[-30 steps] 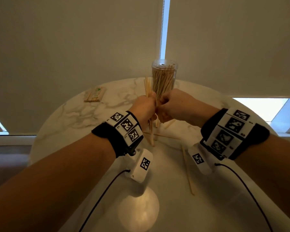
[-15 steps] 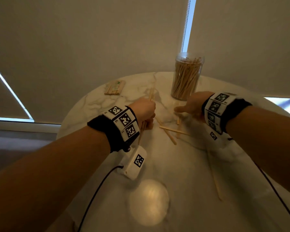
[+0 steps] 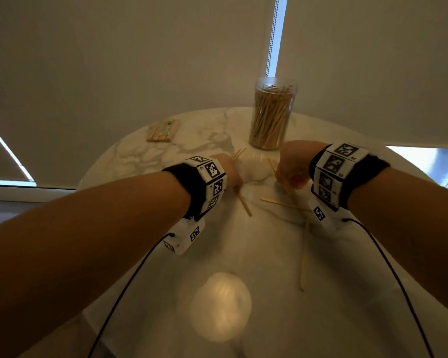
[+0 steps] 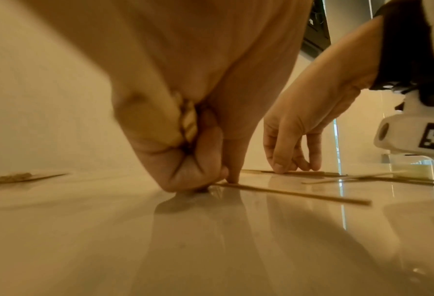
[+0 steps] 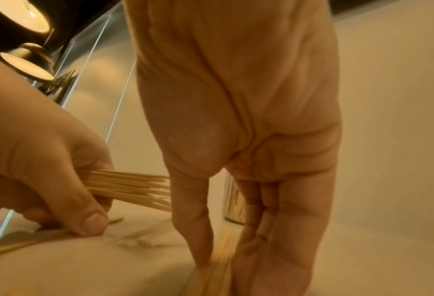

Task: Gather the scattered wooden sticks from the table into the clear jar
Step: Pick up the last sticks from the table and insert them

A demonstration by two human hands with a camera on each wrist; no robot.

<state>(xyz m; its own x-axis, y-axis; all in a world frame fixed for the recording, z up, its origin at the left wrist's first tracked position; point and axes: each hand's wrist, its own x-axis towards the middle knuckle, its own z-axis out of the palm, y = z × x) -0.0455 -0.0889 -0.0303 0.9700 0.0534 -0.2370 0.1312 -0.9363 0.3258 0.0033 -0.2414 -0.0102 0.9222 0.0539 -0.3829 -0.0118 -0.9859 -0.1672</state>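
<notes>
The clear jar (image 3: 272, 117), packed with wooden sticks, stands at the back of the round marble table (image 3: 166, 156). My left hand (image 3: 232, 174) is low on the table and grips a bundle of sticks (image 5: 129, 188) in its curled fingers, its thumb tip touching a loose stick (image 4: 286, 193). My right hand (image 3: 290, 174), just in front of the jar, points down with thumb and fingers pinching a stick (image 5: 219, 260) that lies on the marble. More loose sticks lie between the hands (image 3: 282, 202) and nearer me on the right (image 3: 304, 270).
A banded pack of flat wooden sticks (image 3: 163, 130) lies at the back left of the table. Blinds hang close behind the jar. Black cables (image 3: 130, 285) trail from both wrist cameras across the near half of the table.
The hands, together and raised in front of the jar a second ago, have separated and dropped to the table. My left keeps its bundle; my right has come down onto a loose stick.
</notes>
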